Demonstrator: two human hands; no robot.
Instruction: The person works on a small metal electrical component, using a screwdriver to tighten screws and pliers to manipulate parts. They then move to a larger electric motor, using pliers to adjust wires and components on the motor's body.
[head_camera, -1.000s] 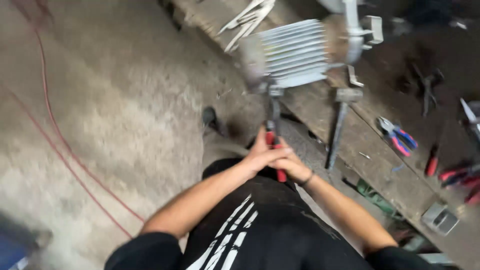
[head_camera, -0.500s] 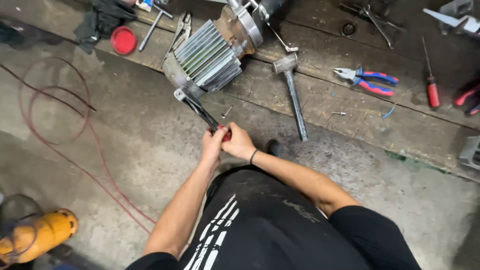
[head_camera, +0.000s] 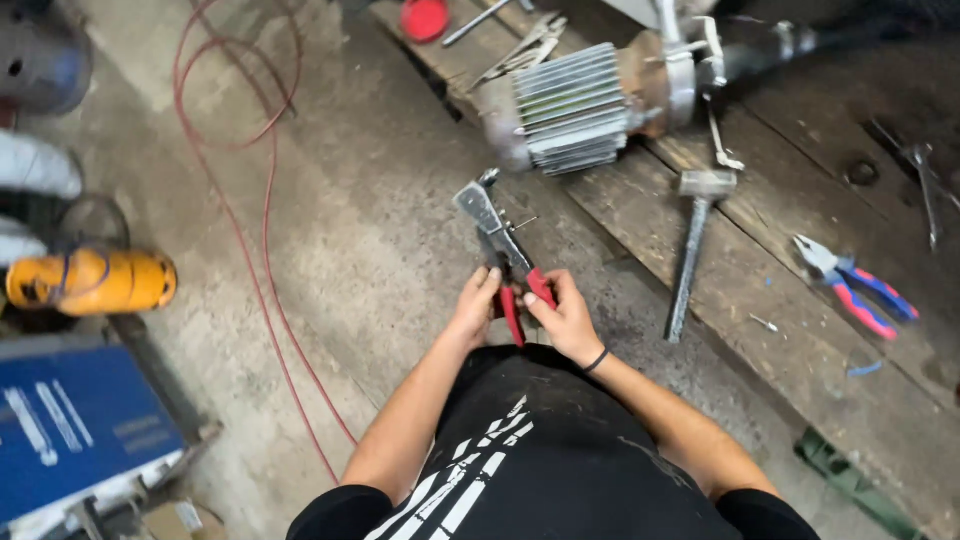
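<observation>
A hand riveter (head_camera: 492, 225) with a grey metal head and red handles points up and away from me, its head clear of the motor. My left hand (head_camera: 476, 304) grips its left handle and my right hand (head_camera: 564, 318) grips its right handle, the handles slightly spread. A finned grey electric motor (head_camera: 575, 108) lies on the wooden planks (head_camera: 760, 290) just beyond the tool's head. A black band circles my right wrist.
A steel hammer (head_camera: 693, 243) lies on the planks right of my hands, with red-and-blue pliers (head_camera: 856, 284) farther right. A red cable (head_camera: 262, 270) loops over the concrete floor on the left. An orange tool (head_camera: 92, 281) and a blue case (head_camera: 75, 428) sit at far left.
The riveter's head has come away from the motor's side and now stands free above my hands. The view has shifted, so the motor sits farther right.
</observation>
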